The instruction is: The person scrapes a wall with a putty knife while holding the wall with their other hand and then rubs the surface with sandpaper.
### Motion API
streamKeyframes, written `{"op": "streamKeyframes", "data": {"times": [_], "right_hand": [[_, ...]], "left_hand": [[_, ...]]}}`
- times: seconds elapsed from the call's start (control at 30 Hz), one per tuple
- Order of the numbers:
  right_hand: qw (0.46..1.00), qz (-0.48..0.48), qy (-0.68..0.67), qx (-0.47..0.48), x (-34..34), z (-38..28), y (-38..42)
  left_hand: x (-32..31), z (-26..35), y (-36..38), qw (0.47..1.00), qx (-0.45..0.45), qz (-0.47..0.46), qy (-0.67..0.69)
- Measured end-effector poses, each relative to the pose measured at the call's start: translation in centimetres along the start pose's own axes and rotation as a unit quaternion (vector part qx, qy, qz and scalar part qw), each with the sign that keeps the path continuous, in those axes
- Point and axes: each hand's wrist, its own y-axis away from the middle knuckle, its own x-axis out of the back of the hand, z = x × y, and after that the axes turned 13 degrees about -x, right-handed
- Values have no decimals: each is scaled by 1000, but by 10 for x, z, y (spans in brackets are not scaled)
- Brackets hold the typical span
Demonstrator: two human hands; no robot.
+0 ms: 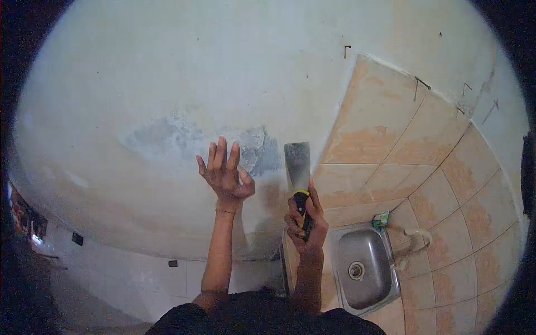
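Observation:
My left hand (pixel 225 173) is raised in front of the wall (pixel 234 61), its fingers stretched and spread, nothing in it. Behind its fingertips the wall shows a rough grey patch (pixel 255 146) with flaking edges. To the left a second bare grey patch (pixel 164 137) spreads across the pale paint. My right hand (pixel 312 226) is wrapped round the black and yellow handle of a putty knife (pixel 298 162). The wide blade points up, just right of the damaged patch, its face marked with grey residue.
A steel sink (pixel 365 268) with a drain is set in the counter at lower right. A small green packet (pixel 381 220) lies at its back corner. Orange-patterned tiles (pixel 385 123) cover the wall on the right, with nails (pixel 422 83) along their upper edge.

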Motion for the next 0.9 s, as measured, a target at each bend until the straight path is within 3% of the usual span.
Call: {"op": "streamKeyframes", "data": {"times": [0.43, 0.9], "right_hand": [[997, -66, -43, -12, 6, 4, -2], [999, -43, -14, -22, -1, 5, 3]], "left_hand": [[-1, 2, -6, 1000, 8, 16, 5], [-1, -1, -8, 1000, 18, -17, 16]]}}
